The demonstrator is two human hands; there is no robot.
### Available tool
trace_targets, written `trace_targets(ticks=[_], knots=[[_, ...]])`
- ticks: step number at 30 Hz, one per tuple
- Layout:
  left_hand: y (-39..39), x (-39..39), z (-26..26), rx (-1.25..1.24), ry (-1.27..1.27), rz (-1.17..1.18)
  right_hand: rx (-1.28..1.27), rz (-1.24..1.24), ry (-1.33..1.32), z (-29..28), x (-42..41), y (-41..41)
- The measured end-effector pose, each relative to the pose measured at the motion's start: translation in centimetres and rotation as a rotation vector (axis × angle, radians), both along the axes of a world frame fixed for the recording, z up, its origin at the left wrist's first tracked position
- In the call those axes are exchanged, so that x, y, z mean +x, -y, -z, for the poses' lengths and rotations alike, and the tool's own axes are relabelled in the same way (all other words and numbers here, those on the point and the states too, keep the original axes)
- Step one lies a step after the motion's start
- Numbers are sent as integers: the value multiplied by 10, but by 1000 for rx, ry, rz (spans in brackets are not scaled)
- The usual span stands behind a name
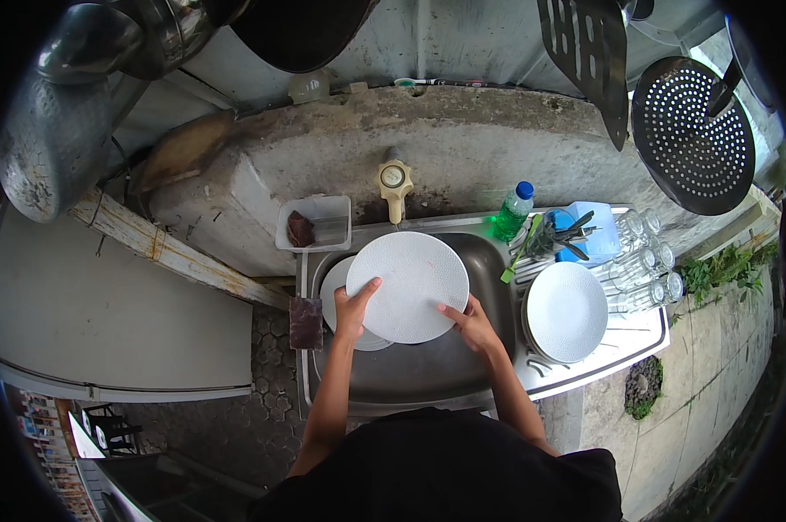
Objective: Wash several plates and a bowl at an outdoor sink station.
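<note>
Both my hands hold a white textured plate point(409, 287) above the steel sink basin point(425, 382), in front of the faucet point(393, 183). My left hand point(352, 308) grips its left edge, thumb on the upper face. At the lower right edge, my right hand point(474, 325) has its thumb over the rim. Another white plate point(334, 280) lies in the basin, partly hidden under the held one. A dark scouring pad point(306, 323) rests on the sink's left rim. Whether water is running cannot be seen.
On the drainboard at right are stacked white plates point(566, 313), glass mugs point(641, 264), a cutlery holder point(546, 238) and a bottle of green liquid point(512, 212). A plastic tub point(333, 225) sits back left. A perforated skimmer point(693, 140) and pans hang overhead.
</note>
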State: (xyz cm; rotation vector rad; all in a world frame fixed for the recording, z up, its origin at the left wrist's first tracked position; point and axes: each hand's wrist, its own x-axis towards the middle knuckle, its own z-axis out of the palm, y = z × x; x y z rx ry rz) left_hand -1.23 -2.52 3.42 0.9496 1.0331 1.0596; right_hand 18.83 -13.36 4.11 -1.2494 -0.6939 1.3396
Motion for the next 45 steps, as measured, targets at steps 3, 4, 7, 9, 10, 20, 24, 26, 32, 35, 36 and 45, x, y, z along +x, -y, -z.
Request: trace_targets(ticks=[3, 4, 7, 9, 10, 20, 24, 26, 32, 35, 36, 45], knots=[[-15, 4, -12, 133, -68, 111, -128, -26, -191, 8, 0, -12], [-21, 6, -13, 229, -194, 165, -108, 106, -150, 17, -5, -19], [-19, 19, -25, 540, -570, 103, -62, 263, -143, 30, -11, -25], [-10, 31, -26, 750, -819, -23, -41, 285, -179, 33, -15, -24], [-5, 34, -23, 825, -1155, -29, -19, 307, -141, 33, -18, -24], [36, 69, -6, 1104, -1292, 481, -73, 269, 46, 46, -20, -20], [15, 52, -10, 967, -1362, 299, -15, 382, -52, 26, -22, -18], [9, 46, -5, 870, -1354, 242, -26, 349, 39, 27, -20, -17], [54, 75, 2, 1105, -1221, 461, -54, 263, 24, 47, -17, -19], [44, 65, 0, 1186, -1182, 543, -153, 304, 14, 24, -16, -15], [36, 60, -12, 1181, -1196, 570, -157, 313, 16, 25, -12, -13], [31, 64, -3, 878, -1301, 269, -94, 504, 140, 19, -7, -17]])
